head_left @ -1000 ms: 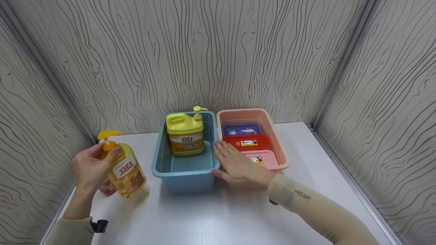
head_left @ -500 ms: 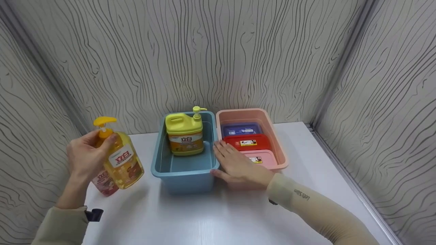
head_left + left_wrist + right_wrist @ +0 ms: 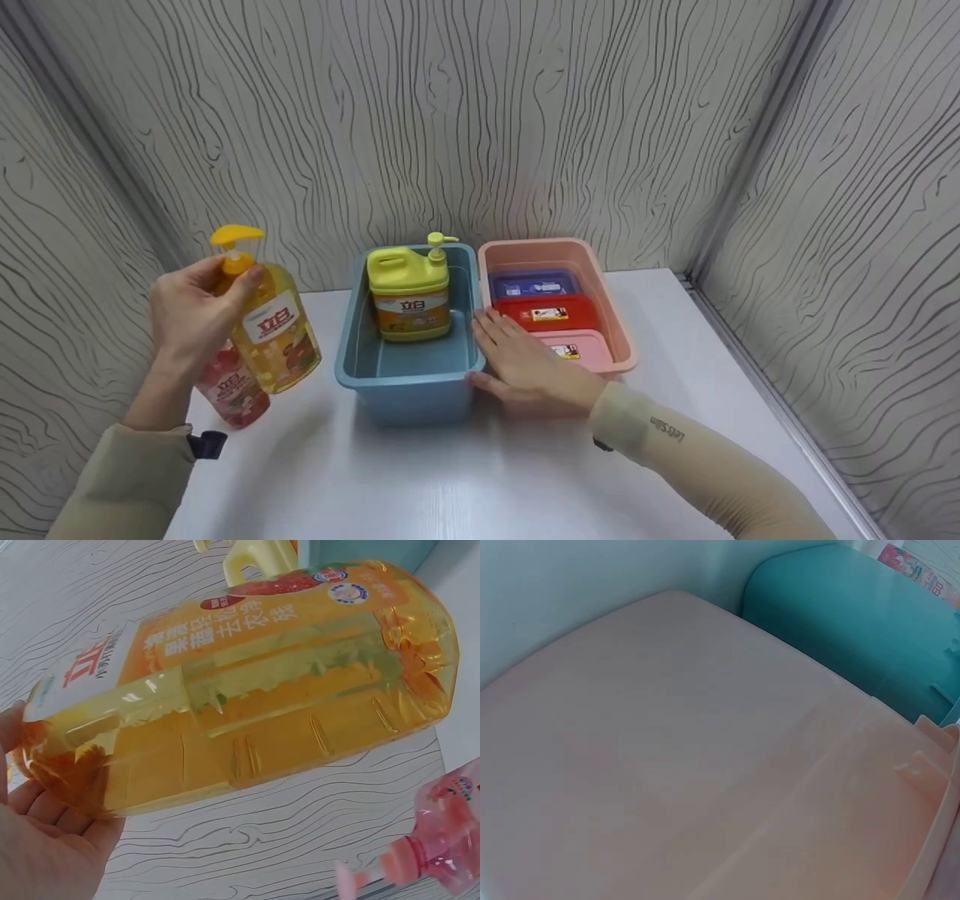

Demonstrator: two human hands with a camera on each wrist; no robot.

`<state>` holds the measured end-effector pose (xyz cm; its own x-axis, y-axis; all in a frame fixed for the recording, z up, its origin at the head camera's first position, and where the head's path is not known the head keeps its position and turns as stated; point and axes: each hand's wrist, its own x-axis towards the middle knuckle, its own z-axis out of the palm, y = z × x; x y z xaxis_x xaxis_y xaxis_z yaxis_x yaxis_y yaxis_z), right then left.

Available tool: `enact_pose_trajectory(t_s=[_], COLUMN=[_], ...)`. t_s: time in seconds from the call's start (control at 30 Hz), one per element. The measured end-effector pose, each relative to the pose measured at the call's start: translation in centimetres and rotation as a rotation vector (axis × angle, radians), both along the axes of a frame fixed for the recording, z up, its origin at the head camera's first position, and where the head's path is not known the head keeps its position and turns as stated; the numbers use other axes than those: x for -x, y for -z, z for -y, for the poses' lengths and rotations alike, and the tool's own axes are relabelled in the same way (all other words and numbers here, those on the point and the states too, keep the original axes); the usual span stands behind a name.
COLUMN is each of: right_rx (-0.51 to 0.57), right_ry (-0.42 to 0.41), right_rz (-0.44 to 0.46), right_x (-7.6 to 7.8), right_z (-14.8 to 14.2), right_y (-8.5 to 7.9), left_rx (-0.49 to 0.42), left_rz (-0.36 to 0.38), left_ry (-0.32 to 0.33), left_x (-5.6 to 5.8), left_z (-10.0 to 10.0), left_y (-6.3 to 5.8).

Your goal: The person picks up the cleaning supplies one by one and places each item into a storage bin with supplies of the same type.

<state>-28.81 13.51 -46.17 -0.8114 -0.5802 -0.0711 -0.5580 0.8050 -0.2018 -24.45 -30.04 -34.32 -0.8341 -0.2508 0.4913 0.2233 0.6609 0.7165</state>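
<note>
My left hand [image 3: 187, 319] grips a pump bottle of yellow dish soap [image 3: 281, 337] round its neck, just under the orange pump head. The bottle hangs above the table, tilted, its label facing me. In the left wrist view this bottle [image 3: 247, 697] fills the middle, and fingers [image 3: 60, 817] wrap its neck end. Behind it stands a pink pump bottle [image 3: 238, 390], its top hidden by my hand. My right hand [image 3: 529, 360] rests with straight fingers on the adjoining rims of the blue bin [image 3: 405, 382] and the pink bin [image 3: 616, 315].
A yellow-green jug [image 3: 409, 289] with a pump stands at the back of the blue bin, with bare floor in front. Blue, red and pink lidded boxes [image 3: 547, 313] fill the pink bin. Patterned walls [image 3: 480, 127] enclose the white table [image 3: 450, 480].
My left hand has raised the yellow bottle off the table, revealing more of the pink bottle behind. My right hand has stayed on the bin rims.
</note>
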Motion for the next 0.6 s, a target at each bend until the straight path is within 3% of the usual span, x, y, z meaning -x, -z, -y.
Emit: enact_pose_trajectory(t_s=[0.6], right_rx=[0.007], right_ry=[-0.01], right_rz=[-0.013], right_x=[0.1], right_z=[-0.1], right_y=[0.3], left_rx=[-0.01], left_rz=[-0.073], left_ry=[0.094], left_x=[1.8], left_z=[-2.6], left_y=[-2.7])
